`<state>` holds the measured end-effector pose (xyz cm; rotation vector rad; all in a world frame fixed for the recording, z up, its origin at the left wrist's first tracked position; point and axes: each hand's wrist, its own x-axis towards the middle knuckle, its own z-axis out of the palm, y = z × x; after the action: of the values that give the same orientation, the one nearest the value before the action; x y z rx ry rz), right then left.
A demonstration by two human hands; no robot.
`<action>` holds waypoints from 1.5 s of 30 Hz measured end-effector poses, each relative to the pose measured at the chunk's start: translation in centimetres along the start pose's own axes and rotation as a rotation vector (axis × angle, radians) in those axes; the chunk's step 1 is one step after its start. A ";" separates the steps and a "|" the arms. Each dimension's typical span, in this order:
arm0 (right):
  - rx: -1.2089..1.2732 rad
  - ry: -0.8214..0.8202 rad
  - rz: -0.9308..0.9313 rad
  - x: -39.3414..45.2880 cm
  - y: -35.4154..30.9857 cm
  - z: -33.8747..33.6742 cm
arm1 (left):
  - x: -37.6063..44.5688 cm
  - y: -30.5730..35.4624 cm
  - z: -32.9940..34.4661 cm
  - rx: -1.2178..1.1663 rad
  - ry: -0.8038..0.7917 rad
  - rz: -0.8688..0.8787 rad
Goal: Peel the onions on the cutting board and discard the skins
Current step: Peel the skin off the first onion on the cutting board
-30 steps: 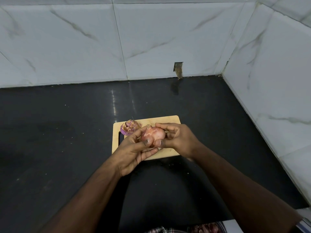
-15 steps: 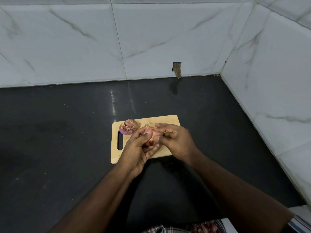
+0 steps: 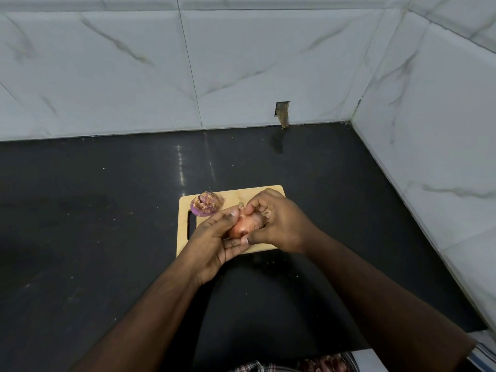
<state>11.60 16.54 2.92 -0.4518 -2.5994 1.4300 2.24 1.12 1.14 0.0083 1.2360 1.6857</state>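
Note:
A small wooden cutting board (image 3: pixel 185 213) lies on the black counter. At its back left corner sits a purple onion (image 3: pixel 205 204) with ragged skin on top. Above the board's middle I hold a pinkish-orange onion (image 3: pixel 245 224) between both hands. My left hand (image 3: pixel 214 237) cradles it from below and the left, thumb on top. My right hand (image 3: pixel 276 221) grips it from the right, fingertips pinching at its stem tip.
The black counter (image 3: pixel 107 210) runs back to white marble wall tiles (image 3: pixel 241 63) behind and on the right. A small hole in the wall (image 3: pixel 282 111) sits behind the board. A container of onion skins (image 3: pixel 324 363) shows at the bottom edge.
The onion has turned in my hands, showing more orange skin now. My right fingers have shifted up to its stem tip, and my left thumb sits higher.

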 end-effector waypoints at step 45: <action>-0.073 0.048 -0.158 0.3 1.5 -1.1 | 0.2 1.2 0.7 -0.066 0.106 -0.029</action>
<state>11.90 18.29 2.21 -0.2781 -2.5906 1.2624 1.69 1.76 2.25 -0.1398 1.2514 1.7199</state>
